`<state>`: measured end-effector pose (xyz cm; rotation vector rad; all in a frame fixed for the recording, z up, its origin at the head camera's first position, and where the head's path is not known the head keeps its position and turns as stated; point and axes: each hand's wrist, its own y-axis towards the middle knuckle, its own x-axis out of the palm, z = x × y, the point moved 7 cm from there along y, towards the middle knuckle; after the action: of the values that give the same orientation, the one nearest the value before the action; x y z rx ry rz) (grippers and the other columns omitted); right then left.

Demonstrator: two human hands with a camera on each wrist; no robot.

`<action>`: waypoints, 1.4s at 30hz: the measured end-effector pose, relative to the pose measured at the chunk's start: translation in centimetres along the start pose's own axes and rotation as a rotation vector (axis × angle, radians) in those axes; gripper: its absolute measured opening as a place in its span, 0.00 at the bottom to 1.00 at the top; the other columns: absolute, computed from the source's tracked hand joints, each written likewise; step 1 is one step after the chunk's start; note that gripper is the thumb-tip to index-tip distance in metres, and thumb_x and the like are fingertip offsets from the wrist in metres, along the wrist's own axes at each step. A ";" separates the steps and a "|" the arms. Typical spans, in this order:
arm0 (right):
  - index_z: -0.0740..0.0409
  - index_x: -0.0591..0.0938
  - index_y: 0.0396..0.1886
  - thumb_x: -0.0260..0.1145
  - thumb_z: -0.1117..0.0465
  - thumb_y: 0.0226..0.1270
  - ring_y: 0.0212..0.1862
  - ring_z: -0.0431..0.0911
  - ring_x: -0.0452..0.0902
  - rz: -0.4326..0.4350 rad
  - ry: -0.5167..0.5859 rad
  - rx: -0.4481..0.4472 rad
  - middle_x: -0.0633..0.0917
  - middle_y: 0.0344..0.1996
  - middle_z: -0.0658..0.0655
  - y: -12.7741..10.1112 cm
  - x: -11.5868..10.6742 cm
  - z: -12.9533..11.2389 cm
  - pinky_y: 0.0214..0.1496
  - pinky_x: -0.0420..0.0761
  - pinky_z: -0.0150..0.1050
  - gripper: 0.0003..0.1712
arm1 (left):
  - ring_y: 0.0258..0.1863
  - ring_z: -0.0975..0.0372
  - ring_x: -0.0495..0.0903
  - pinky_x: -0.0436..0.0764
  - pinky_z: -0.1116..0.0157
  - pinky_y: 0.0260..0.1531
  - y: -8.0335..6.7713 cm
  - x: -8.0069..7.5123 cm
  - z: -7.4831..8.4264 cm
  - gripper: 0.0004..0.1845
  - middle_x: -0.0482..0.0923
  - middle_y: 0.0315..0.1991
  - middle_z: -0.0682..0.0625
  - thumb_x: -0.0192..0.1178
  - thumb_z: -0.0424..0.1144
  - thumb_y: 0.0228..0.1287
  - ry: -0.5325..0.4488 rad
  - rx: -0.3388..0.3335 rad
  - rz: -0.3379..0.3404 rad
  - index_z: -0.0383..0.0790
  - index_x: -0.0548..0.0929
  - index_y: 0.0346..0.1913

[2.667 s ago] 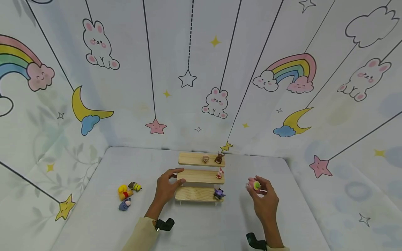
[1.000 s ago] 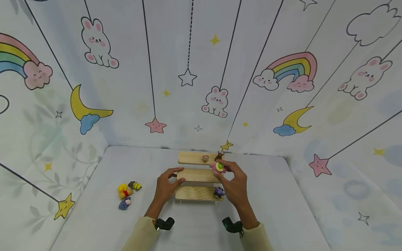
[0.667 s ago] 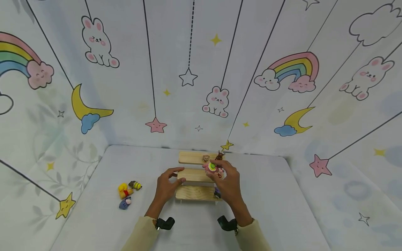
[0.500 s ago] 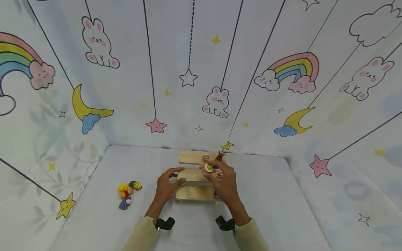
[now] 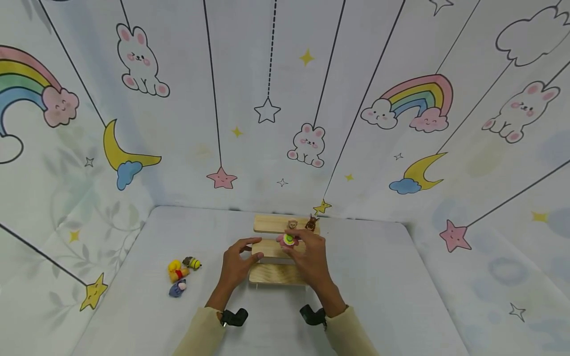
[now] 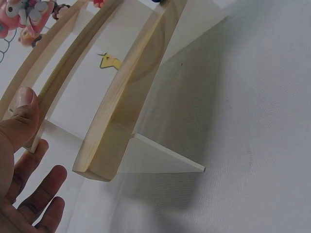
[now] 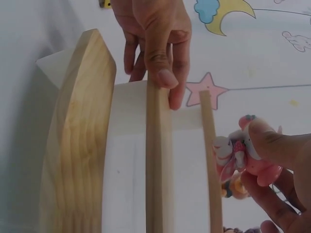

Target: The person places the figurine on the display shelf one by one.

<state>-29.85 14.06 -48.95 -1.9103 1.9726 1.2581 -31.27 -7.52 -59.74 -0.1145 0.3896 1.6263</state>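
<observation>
In the head view my left hand pinches the left end of the middle plank of a three-tier wooden shelf, thumb on top and forefinger beneath. My right hand holds a pink figurine with a yellow-green round part, above the middle plank. In the right wrist view this figurine sits between thumb and fingers. The top plank bears a small light-brown figurine and a dark-brown one. My right hand hides the right ends of the middle and bottom planks.
Left of the shelf, on the white tabletop, lie a yellow bear figurine with red, a striped bee figurine and a blue figurine. A wall cloth with printed rabbits and stars stands behind.
My right hand has carried the pink figurine leftward from the right of the shelf to above the middle plank, covering the white and purple figurines seen earlier. My left hand stays in place.
</observation>
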 end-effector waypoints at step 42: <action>0.50 0.89 0.57 0.85 0.60 0.56 0.55 0.49 0.87 -0.043 -0.254 -0.022 0.92 0.45 0.51 -0.5 1.7 0.8 0.68 0.70 0.60 0.27 | 0.54 0.53 0.86 0.76 0.41 0.65 0.0 0.0 0.1 0.26 0.87 0.62 0.51 0.78 0.44 0.61 -0.003 0.013 -0.001 0.53 0.88 0.63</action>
<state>-30.15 13.35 -50.73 -1.6940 1.7890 1.4360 -31.22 -7.50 -59.62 -0.1024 0.3976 1.6225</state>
